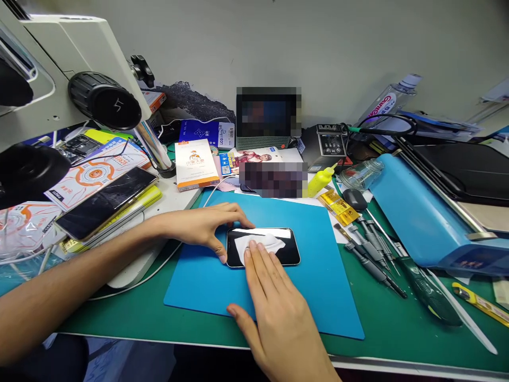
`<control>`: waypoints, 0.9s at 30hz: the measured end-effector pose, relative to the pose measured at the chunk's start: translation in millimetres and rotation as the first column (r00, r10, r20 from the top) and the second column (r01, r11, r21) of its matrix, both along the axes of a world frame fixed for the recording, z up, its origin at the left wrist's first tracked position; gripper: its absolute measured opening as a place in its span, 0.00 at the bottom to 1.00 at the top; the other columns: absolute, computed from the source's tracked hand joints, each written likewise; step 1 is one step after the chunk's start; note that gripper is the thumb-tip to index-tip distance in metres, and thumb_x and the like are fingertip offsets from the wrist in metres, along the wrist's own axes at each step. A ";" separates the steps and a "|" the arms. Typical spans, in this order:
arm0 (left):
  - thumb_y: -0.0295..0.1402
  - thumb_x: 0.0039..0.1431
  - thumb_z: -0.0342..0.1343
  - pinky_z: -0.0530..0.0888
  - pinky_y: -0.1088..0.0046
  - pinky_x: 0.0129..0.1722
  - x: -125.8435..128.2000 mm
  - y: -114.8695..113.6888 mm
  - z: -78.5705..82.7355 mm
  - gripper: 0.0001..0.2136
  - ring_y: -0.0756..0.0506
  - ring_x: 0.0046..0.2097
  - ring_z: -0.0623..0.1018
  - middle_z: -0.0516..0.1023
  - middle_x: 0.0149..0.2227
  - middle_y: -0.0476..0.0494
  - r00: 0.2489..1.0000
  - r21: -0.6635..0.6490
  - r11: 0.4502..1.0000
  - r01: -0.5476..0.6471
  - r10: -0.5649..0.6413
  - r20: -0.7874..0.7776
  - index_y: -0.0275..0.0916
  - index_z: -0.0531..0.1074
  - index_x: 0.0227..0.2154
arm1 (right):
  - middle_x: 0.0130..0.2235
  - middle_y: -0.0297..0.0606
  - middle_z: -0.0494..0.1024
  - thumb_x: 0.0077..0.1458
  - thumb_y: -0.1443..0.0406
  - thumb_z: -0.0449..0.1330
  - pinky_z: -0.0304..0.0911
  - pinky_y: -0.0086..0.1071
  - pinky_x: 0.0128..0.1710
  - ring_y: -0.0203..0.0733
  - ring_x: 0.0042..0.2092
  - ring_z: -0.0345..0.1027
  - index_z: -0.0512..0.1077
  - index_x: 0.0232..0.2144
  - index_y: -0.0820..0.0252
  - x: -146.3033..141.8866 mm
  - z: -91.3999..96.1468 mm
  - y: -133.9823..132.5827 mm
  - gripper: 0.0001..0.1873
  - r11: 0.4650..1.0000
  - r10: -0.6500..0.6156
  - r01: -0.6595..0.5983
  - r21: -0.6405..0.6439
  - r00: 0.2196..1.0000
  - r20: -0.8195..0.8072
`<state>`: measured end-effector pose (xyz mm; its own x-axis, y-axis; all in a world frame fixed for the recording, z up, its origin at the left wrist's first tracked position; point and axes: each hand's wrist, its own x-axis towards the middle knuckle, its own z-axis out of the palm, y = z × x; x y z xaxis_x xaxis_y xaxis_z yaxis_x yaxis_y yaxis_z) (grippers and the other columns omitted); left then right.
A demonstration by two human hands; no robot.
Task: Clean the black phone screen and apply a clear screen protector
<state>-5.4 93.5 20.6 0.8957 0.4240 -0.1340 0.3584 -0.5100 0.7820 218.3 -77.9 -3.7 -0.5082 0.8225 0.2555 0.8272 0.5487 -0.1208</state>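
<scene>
A smartphone (292, 253) with a black screen lies flat, face up, on a blue work mat (207, 281). My left hand (202, 228) steadies its left end, thumb at the near corner and fingertips at the far edge. On the screen rests a crumpled white wipe (270, 243). My right hand (278, 307) holds this wipe down against the glass, its fingers side by side and the thumb out to the left over the mat. Part of the wipe is hidden under those fingertips.
A microscope (79, 69) stands at left, beside another phone (107, 204) on a stack. Behind the mat are a white-orange box (195, 164) and a yellow bottle (320, 180). Screwdrivers (374, 244), a green-handled tool (429, 292) and a blue machine (421, 212) lie to the right.
</scene>
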 end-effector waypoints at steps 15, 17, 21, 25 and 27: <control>0.40 0.55 0.74 0.66 0.64 0.62 -1.2 0.3 1.9 0.35 0.37 0.62 0.70 0.70 0.59 0.42 1.000 -0.022 1.000 0.000 0.000 -0.009 0.47 0.67 0.63 | 0.72 0.54 0.61 0.72 0.50 0.51 0.66 0.51 0.67 0.59 0.73 0.56 0.49 0.75 0.72 32.9 -13.3 -15.4 0.42 0.982 -0.160 0.154 0.112 0.986 0.045; 0.40 0.55 0.74 0.66 0.64 0.62 -1.9 1.0 0.8 0.35 0.37 0.63 0.69 0.69 0.59 0.42 1.000 -0.022 1.000 0.002 -0.002 -0.009 0.47 0.67 0.64 | 0.73 0.55 0.61 0.72 0.51 0.51 0.64 0.52 0.68 0.59 0.73 0.56 0.49 0.75 0.72 36.6 -13.6 -10.4 0.41 0.981 -0.161 0.154 0.119 0.986 0.048; 0.41 0.55 0.74 0.66 0.64 0.61 -2.4 0.7 0.3 0.35 0.37 0.62 0.70 0.70 0.58 0.43 1.000 -0.015 1.000 0.003 -0.003 0.006 0.48 0.67 0.64 | 0.73 0.57 0.60 0.73 0.50 0.50 0.62 0.55 0.69 0.60 0.73 0.56 0.49 0.75 0.73 35.3 -16.5 16.2 0.41 0.970 -0.221 0.217 0.109 0.975 0.025; 0.41 0.55 0.74 0.67 0.63 0.60 -1.3 -0.5 1.2 0.35 0.37 0.61 0.70 0.71 0.57 0.42 1.000 -0.014 1.000 0.000 0.000 0.014 0.47 0.68 0.64 | 0.72 0.60 0.59 0.72 0.48 0.50 0.62 0.56 0.69 0.62 0.73 0.54 0.52 0.73 0.77 15.3 -16.9 21.7 0.43 0.970 -0.225 0.224 0.093 0.974 0.004; 0.40 0.55 0.74 0.67 0.64 0.60 -0.8 -0.8 1.4 0.34 0.37 0.61 0.70 0.71 0.57 0.42 1.000 -0.010 1.000 -0.004 0.004 0.007 0.47 0.68 0.63 | 0.72 0.61 0.59 0.71 0.47 0.52 0.64 0.55 0.68 0.63 0.74 0.53 0.53 0.73 0.78 3.4 -14.8 11.2 0.45 0.980 -0.180 0.178 0.084 0.984 0.010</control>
